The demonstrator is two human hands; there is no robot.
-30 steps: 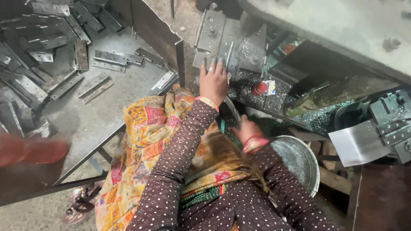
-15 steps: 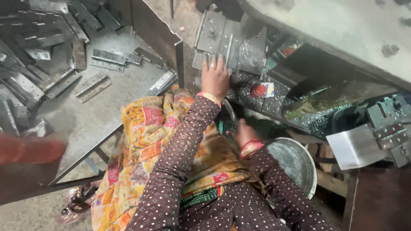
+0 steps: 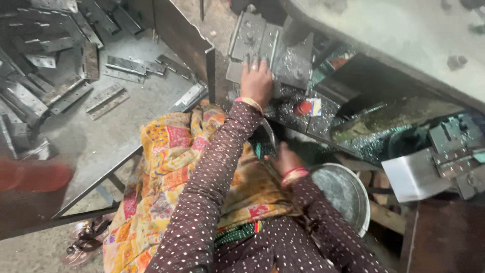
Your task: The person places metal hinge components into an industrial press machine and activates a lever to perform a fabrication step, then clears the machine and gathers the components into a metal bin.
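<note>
Keep your left hand [image 3: 257, 81] flat, fingers spread, on the metal plate [image 3: 262, 43] seated on the press bed, while your right hand [image 3: 285, 159], grip hidden, waits near the steel bowl [image 3: 343, 194].

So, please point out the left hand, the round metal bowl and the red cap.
left hand [image 3: 257, 81], head view, back of the hand.
round metal bowl [image 3: 339, 194], head view, bare inner surface.
red cap [image 3: 302, 107], head view, its top.

Left hand [image 3: 256, 81] lies flat on the grey metal die block [image 3: 268, 48] far ahead. Right hand [image 3: 284, 159] sits low, near the round steel bowl [image 3: 343, 194]. Flat metal hinges [image 3: 103, 98] are scattered far left.
</note>
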